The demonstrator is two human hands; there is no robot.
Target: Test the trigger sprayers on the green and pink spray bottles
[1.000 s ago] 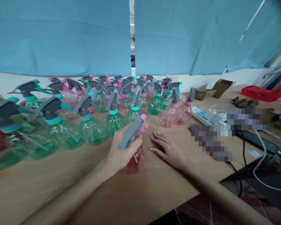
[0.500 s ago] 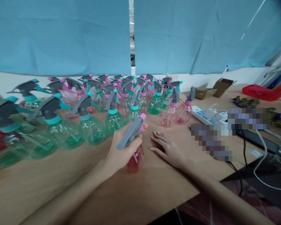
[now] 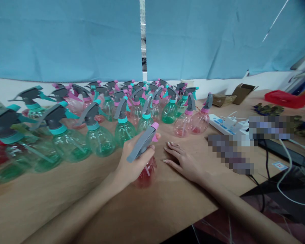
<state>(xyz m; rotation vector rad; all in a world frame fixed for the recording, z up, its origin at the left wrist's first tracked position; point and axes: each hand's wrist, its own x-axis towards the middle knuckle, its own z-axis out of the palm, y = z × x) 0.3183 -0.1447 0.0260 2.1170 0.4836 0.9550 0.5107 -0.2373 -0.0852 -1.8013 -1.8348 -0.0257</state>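
My left hand (image 3: 132, 159) is wrapped round the neck of a spray bottle (image 3: 144, 174) with a reddish-pink clear body, a grey trigger head and a pink nozzle. The bottle is upright at the table's near part; my fingers hide its collar. To its right, my right hand (image 3: 181, 159) rests flat on the brown tabletop (image 3: 167, 210), fingers spread, holding nothing. Beyond my left hand stand green spray bottles (image 3: 101, 140) with turquoise collars. Two pink spray bottles (image 3: 183, 124) stand beyond my right hand.
More green and pink spray bottles crowd the back of the table. At the right are a white power strip (image 3: 220, 124), cables, a black phone-like device (image 3: 282, 152), an open cardboard box (image 3: 242, 94) and a red plastic item (image 3: 288, 99). A blue cloth (image 3: 91, 40) hangs behind.
Both hands and the held spray bottle stay in place. The view has shifted very slightly, most visibly at the right side.
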